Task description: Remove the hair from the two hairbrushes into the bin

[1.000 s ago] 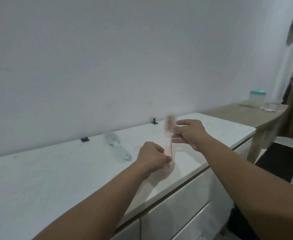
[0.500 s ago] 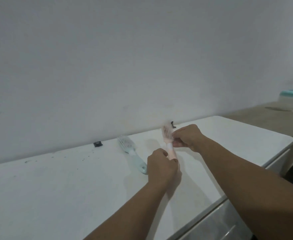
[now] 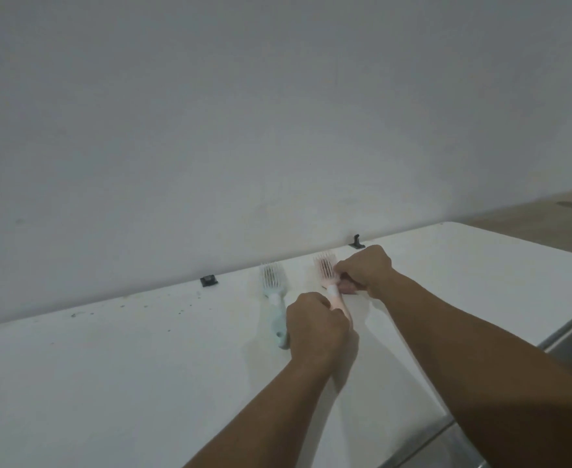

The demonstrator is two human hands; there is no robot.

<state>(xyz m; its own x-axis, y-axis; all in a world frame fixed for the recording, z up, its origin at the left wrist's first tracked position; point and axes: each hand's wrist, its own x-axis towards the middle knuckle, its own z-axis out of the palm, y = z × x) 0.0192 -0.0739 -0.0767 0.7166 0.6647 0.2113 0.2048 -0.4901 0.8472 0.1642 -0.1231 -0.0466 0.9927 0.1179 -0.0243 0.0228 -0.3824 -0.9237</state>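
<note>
Hairbrushes lie side by side near the back edge of the white table (image 3: 108, 383), which runs along the wall (image 3: 277, 113) with broad bare surface to the left and its front edge falling away at lower right. Left hand (image 3: 316, 327) has its fingers clenched round the handle of the pink hairbrush (image 3: 326, 270), while the right hand (image 3: 365, 270) has its fingers curled at the brush head, pinching there. Just left, untouched, lies the blue hairbrush (image 3: 274, 298); two small black clips (image 3: 208, 280) sit by the wall.
</note>
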